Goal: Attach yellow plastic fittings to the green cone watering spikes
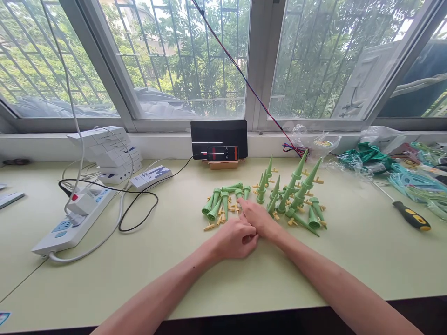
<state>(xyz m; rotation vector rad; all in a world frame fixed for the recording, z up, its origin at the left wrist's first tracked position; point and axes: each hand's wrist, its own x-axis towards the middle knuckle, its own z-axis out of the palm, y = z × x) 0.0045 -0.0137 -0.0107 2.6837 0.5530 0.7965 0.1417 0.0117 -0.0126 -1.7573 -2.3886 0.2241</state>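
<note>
My left hand (pixel 237 238) is closed, its fingers curled in; anything inside it is hidden. Touching it, my right hand (pixel 257 217) reaches across to the left group of parts, with the index finger stretched out and apart from the thumb. That fingertip is at a green plastic cone (pixel 238 192), and a small yellow valve (pixel 237 210) lies just beside the fingers. Green conical watering spikes (pixel 214 209) lie left of my hands among loose yellow valves (pixel 209 227). To the right, several spikes with yellow valves fitted (pixel 296 200) stand or lean close together.
A phone (pixel 223 153) on a small stand leans before a black tablet (pixel 218 132). At left are a white power strip (pixel 75 223), cables and stacked white boxes (pixel 110 151). A screwdriver (pixel 412 216) and plastic bags (pixel 370 158) lie at right, below the windows.
</note>
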